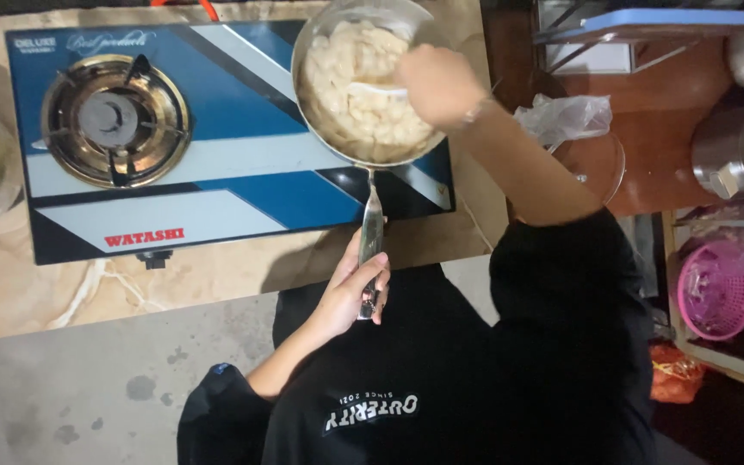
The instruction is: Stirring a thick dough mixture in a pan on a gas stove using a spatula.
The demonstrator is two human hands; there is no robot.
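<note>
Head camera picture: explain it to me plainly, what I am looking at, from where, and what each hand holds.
There is no machine here, only a person's two bare hands. The one picture comes from a camera worn on the head, looking straight down at a countertop. On it sits a blue and white two-burner gas stove. Its brass-coloured left burner is bare; a round metal pan full of pale, lumpy food sits on the right side. The left hand has its fingers wrapped around the pan's long metal handle. The right hand is over the pan, holding a white spoon-like utensil in the food. A pink plastic basket sits lower right.
</note>
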